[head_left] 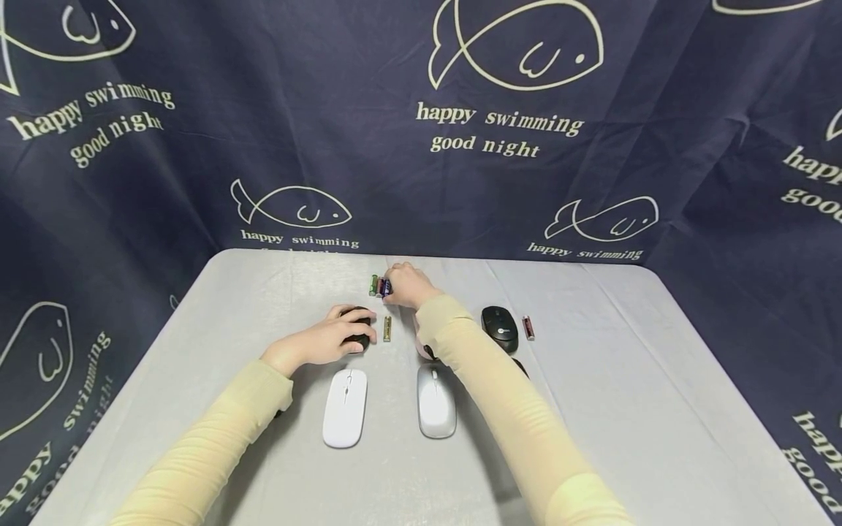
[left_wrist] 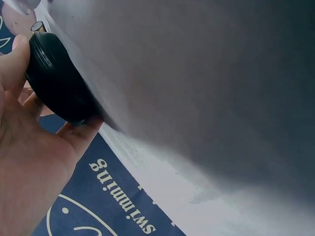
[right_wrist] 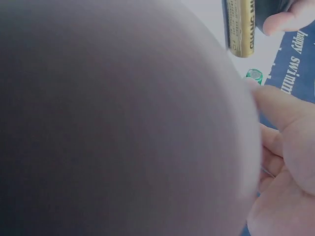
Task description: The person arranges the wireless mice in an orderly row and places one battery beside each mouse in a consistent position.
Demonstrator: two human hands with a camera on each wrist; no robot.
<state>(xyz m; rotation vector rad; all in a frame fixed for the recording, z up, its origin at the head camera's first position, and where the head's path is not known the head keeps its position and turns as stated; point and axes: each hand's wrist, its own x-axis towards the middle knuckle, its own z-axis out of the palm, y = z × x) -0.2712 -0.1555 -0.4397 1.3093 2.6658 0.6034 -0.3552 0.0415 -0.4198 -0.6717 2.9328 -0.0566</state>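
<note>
My left hand [head_left: 322,337] grips a black computer mouse [head_left: 357,329] by its sides on the table; in the left wrist view the mouse [left_wrist: 59,81] sits between thumb and fingers. At the back, a green battery [head_left: 373,285], a reddish one and a blue battery [head_left: 387,288] lie side by side. My right hand [head_left: 409,285] pinches the blue one at the row's right end, its fingertips partly hidden. A gold battery [head_left: 387,329] lies just right of the black mouse; the right wrist view shows this gold battery [right_wrist: 241,27] close up.
Nearer me lie a white mouse [head_left: 345,408] and a silver mouse [head_left: 437,403]. A pink mouse [head_left: 421,342] is partly under my right sleeve [head_left: 506,394]. Farther right are another black mouse [head_left: 500,328] and a dark red battery [head_left: 528,328]. A large blurred surface fills much of the right wrist view.
</note>
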